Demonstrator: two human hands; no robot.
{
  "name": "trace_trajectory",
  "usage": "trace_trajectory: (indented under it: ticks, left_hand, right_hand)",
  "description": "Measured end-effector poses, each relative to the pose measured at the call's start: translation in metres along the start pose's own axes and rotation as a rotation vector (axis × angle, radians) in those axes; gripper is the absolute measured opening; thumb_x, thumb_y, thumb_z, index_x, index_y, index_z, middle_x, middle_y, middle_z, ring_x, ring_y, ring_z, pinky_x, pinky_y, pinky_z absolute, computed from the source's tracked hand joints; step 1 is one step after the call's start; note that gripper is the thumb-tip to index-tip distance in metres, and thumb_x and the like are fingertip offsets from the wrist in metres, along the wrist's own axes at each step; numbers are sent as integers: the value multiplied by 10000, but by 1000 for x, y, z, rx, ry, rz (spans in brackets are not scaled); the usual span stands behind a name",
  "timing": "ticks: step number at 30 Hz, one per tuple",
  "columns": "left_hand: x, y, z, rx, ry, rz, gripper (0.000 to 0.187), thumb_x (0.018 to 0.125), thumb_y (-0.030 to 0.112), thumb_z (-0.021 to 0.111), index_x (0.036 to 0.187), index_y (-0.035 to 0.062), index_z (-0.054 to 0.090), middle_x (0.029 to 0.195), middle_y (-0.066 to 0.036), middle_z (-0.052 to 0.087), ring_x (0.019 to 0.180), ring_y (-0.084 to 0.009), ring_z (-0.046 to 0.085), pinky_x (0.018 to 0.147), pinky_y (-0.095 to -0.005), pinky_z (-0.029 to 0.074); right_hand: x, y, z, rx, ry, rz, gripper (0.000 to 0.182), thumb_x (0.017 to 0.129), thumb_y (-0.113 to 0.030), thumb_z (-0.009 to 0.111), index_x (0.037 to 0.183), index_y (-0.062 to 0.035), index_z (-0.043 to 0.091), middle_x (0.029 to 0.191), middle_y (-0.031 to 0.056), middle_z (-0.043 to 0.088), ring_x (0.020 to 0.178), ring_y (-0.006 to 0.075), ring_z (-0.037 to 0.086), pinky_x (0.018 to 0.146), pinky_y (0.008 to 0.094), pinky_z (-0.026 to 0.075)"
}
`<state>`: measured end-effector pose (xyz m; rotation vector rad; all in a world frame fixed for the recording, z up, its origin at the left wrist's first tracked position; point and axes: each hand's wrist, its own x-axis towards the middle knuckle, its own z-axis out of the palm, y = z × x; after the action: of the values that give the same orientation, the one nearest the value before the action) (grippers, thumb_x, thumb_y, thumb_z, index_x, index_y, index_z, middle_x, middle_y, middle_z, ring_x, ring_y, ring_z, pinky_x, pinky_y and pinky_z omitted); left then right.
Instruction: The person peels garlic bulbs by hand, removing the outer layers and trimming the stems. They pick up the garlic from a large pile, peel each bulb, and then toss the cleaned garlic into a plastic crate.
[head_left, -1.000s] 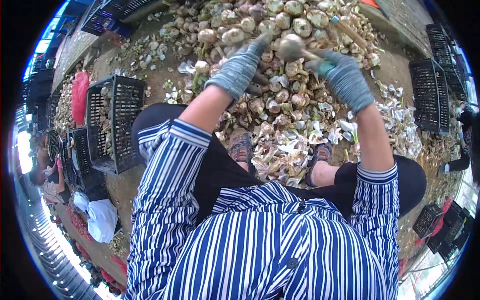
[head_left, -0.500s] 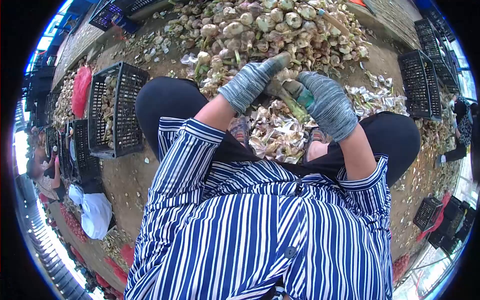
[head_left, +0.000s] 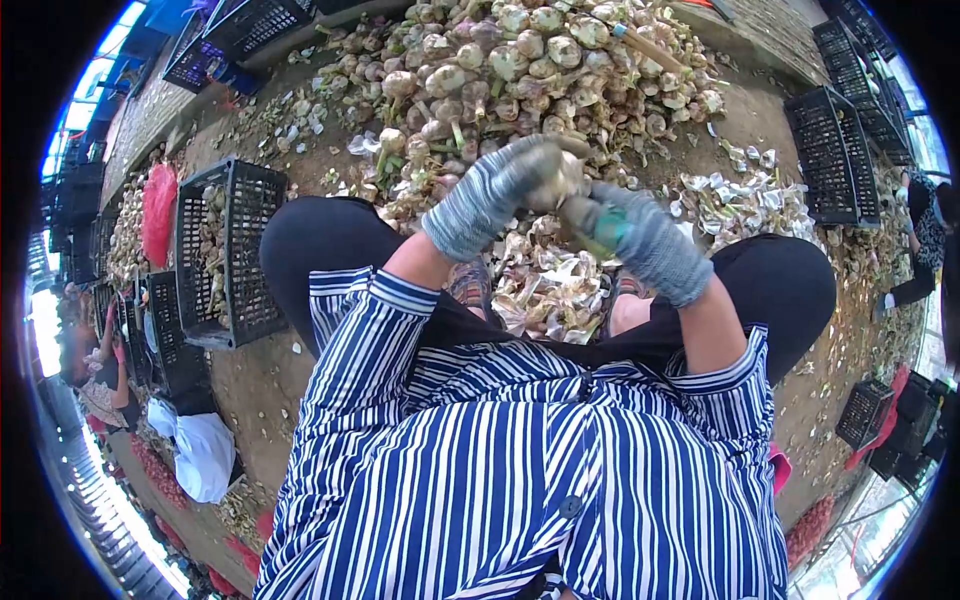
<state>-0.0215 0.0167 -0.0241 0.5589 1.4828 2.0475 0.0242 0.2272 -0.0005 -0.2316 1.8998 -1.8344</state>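
Observation:
My left hand [head_left: 495, 190], in a grey knitted glove, is closed around a garlic bulb [head_left: 562, 186] above my lap. My right hand [head_left: 645, 243], gloved the same way, is curled beside the bulb, its fingertips close against it. A teal-green patch shows at its fingers, too blurred to tell what it is. Below both hands, between my feet, lies a heap of garlic skins and cut stalks [head_left: 550, 290]. Just beyond them rises a large pile of garlic bulbs [head_left: 510, 70].
A black crate [head_left: 232, 255] with garlic in it stands at my left, beside a red mesh bag [head_left: 159, 215]. Another black crate [head_left: 828, 155] is at the right. A wooden stick [head_left: 648, 46] rests on the pile. People sit at both far sides.
The bulb has come up into my left hand, and its thick green stalk no longer shows clearly between the hands. My right hand has moved slightly down; the view has tilted a little.

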Motion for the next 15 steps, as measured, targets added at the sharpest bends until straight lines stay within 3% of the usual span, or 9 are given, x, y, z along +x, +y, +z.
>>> trace_trajectory:
  ticks: [2,4,6,7,8,10,12,14,15]
  left_hand:
    - [-12,25,30,71,201,-2,712,753,544,603,1224,27,470,1172,-104,523,1041,-207,525,903,-294,429]
    - [-14,26,34,154,269,2,678,776,517,594,1226,25,467,1147,-100,534,1022,-190,530,892,-288,432]
    - [-12,25,30,235,342,19,645,799,490,584,1228,24,465,1121,-95,545,1003,-172,535,881,-282,435]
    - [-13,21,25,370,374,-115,628,797,465,600,1221,21,470,1098,-92,557,985,-161,537,871,-277,436]
    - [-15,17,21,504,407,-253,611,796,441,616,1214,18,475,1075,-88,570,968,-151,539,862,-273,438]
    - [-19,27,22,394,415,-262,587,777,391,657,1197,18,488,1048,-84,586,945,-141,546,848,-266,441]
    - [-21,40,20,538,261,-280,578,761,362,679,1183,12,498,1040,-80,588,934,-142,550,839,-265,446]
    - [-23,46,26,568,232,-225,558,749,286,697,1195,22,491,1056,-76,581,949,-152,557,853,-283,454]
    - [-25,47,27,620,180,-140,544,735,234,699,1195,30,491,1073,-83,575,960,-165,561,867,-297,454]
  right_hand:
    - [1,-19,15,-350,-20,-73,236,863,-86,537,1086,-14,566,886,94,617,684,133,602,620,236,506]
    - [1,-31,20,-204,36,86,276,816,-70,563,1089,-31,561,891,103,622,726,193,618,661,308,510]
    - [6,-26,18,-972,324,-421,309,755,-72,587,1063,-43,574,890,131,619,784,265,609,715,360,490]
    - [7,-28,18,-1115,333,-478,346,720,-83,591,1064,-52,573,889,151,607,816,305,586,751,383,472]
    - [7,-27,16,-1114,331,-476,346,720,-83,591,1064,-52,573,889,151,607,816,305,586,751,383,472]
    - [7,-25,19,-1214,219,-462,353,727,-86,583,1078,-63,568,868,134,608,788,287,587,718,378,476]
    - [3,-26,22,-1154,206,-413,335,734,-98,584,1066,-59,588,876,146,615,806,284,594,732,370,479]
    - [0,-21,20,-743,260,-294,328,729,-87,603,1055,-52,608,886,162,622,813,269,611,730,354,488]
    - [-2,-29,18,-592,208,-183,281,769,-100,618,1046,-53,621,912,157,637,816,224,628,717,288,505]
